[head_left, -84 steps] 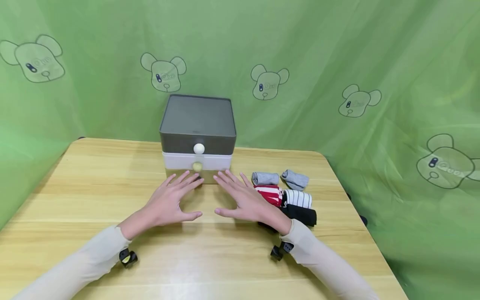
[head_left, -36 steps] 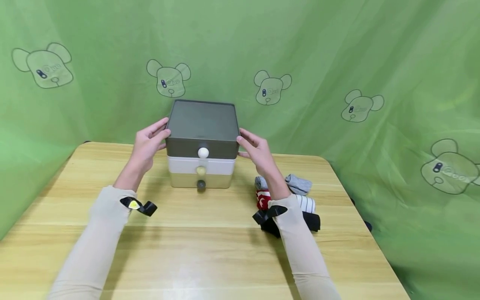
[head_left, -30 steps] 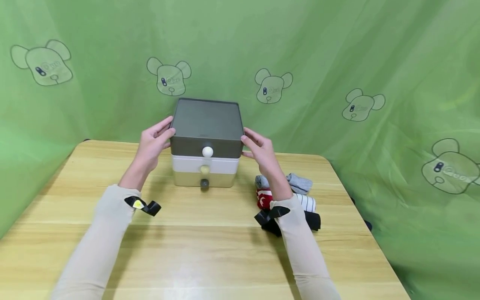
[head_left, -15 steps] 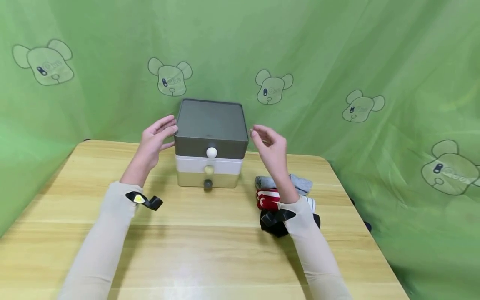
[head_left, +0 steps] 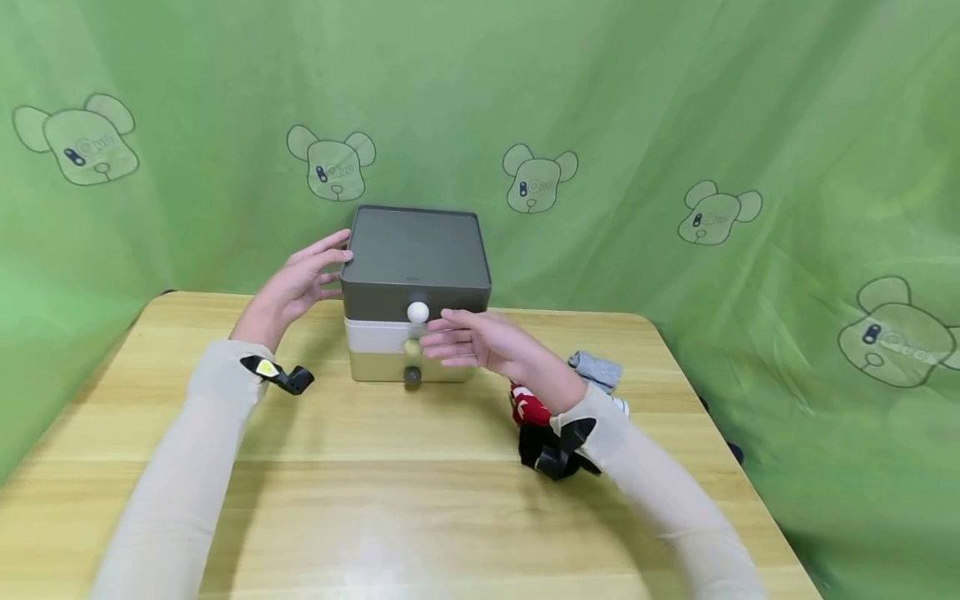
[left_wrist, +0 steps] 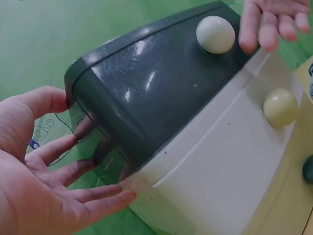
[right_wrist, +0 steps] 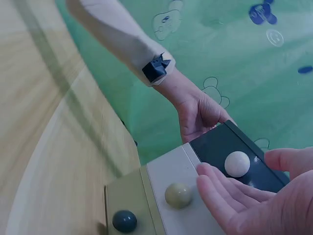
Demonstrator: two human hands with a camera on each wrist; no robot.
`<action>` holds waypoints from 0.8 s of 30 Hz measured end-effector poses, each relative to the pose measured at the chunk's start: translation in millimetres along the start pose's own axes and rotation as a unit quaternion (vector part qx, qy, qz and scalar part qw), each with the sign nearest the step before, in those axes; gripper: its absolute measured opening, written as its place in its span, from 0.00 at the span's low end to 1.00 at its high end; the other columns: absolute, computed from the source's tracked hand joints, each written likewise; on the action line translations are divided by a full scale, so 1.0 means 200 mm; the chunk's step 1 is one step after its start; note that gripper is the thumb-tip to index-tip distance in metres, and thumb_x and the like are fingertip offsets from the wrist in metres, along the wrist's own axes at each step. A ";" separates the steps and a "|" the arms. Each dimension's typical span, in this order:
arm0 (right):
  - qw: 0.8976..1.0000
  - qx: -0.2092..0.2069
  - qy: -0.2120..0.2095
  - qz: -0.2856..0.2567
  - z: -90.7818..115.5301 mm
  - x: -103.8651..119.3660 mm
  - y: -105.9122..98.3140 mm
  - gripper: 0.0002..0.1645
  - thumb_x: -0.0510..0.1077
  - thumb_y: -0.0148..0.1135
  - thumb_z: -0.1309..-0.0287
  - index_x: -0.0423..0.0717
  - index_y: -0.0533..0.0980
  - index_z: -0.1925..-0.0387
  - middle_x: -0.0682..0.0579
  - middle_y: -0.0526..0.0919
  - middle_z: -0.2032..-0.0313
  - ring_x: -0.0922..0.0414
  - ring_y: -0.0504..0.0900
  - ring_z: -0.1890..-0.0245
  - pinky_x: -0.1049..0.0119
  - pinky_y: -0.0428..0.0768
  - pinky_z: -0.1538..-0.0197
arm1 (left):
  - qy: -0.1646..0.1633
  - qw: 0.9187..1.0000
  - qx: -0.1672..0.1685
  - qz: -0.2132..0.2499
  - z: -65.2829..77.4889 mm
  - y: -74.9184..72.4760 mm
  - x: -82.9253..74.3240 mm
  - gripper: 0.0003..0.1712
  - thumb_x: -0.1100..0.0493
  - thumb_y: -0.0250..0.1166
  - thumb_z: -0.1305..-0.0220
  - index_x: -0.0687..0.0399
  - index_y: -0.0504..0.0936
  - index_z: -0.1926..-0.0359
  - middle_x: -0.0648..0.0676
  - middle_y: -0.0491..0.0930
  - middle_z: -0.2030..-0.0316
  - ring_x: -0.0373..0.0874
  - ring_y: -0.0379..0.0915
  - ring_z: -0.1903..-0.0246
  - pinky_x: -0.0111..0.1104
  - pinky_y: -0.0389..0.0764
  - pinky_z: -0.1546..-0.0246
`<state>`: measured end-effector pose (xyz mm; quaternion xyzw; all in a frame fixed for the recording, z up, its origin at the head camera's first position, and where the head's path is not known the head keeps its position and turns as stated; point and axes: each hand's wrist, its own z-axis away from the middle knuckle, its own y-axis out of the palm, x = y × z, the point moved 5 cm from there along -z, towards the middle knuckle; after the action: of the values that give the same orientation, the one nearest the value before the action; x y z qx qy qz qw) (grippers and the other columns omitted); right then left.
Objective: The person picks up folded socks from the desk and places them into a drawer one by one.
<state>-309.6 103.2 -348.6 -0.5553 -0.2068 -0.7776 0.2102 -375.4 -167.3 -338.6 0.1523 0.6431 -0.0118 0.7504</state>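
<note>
A small chest of drawers (head_left: 420, 250) stands on the table, with a dark grey top tier, a white middle and a beige bottom. Its knobs are white (head_left: 417, 312), pale yellow (head_left: 412, 347) and dark grey (head_left: 412, 376). My left hand (head_left: 288, 283) is at its left side, thumb at the top tier's corner and fingers spread along the side wall, as the left wrist view shows. My right hand (head_left: 491, 342) hovers before the front, palm turned inward, fingers extended near the white and yellow knobs. It holds nothing.
Right of the chest lie rolled cloth pieces: grey (head_left: 597, 370), red and white (head_left: 529, 407), black (head_left: 551, 454) and a white one mostly hidden under the right forearm. A green curtain (head_left: 600, 100) hangs behind the wooden table (head_left: 360, 517).
Both hands rose to the chest's sides, and the chest shifted slightly right. Since then my right hand has left its right side and swung round to the front. My left hand stays beside it.
</note>
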 end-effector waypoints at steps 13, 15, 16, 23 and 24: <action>0.985 0.079 0.047 -0.147 -0.14 -0.03 0.09 0.33 0.54 0.40 0.19 0.32 0.65 0.30 0.37 0.77 0.38 0.52 0.88 0.50 0.48 0.59 0.23 | -0.033 0.999 0.020 -0.005 0.00 0.00 -0.04 0.40 0.62 0.55 0.24 0.39 0.50 0.19 0.56 0.43 0.18 0.62 0.48 0.22 0.54 0.57 0.21; 0.984 0.077 0.043 -0.154 -0.15 -0.03 0.09 0.32 0.53 0.41 0.19 0.32 0.66 0.31 0.39 0.83 0.43 0.53 0.89 0.51 0.52 0.70 0.27 | -0.034 0.999 0.018 -0.005 0.01 0.00 -0.04 0.40 0.63 0.55 0.24 0.41 0.50 0.19 0.57 0.45 0.18 0.62 0.50 0.23 0.53 0.59 0.22; 0.984 0.076 0.042 -0.156 -0.15 -0.03 0.09 0.31 0.53 0.41 0.19 0.32 0.66 0.32 0.40 0.85 0.45 0.53 0.89 0.51 0.54 0.75 0.30 | -0.035 0.999 0.017 -0.003 0.01 0.01 -0.04 0.40 0.63 0.54 0.24 0.41 0.50 0.19 0.57 0.45 0.18 0.62 0.50 0.23 0.53 0.59 0.22; 0.984 0.059 0.042 -0.164 -0.14 -0.04 0.10 0.27 0.52 0.44 0.20 0.34 0.72 0.37 0.45 0.90 0.54 0.54 0.89 0.52 0.55 0.73 0.30 | -0.044 0.999 0.013 0.010 0.00 0.01 -0.04 0.41 0.64 0.54 0.25 0.40 0.49 0.19 0.56 0.45 0.18 0.62 0.48 0.22 0.53 0.58 0.21; 0.984 0.058 0.042 -0.164 -0.14 -0.04 0.11 0.27 0.52 0.44 0.20 0.35 0.72 0.37 0.45 0.90 0.54 0.54 0.89 0.52 0.54 0.69 0.28 | -0.045 0.999 0.015 0.013 -0.01 0.01 -0.04 0.41 0.65 0.54 0.25 0.41 0.49 0.19 0.56 0.44 0.18 0.62 0.47 0.22 0.53 0.57 0.21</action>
<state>-316.9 71.4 -362.1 -0.4675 -0.3308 -0.8110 0.1197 -377.5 -166.9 -330.6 0.1710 0.6065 -0.0184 0.7762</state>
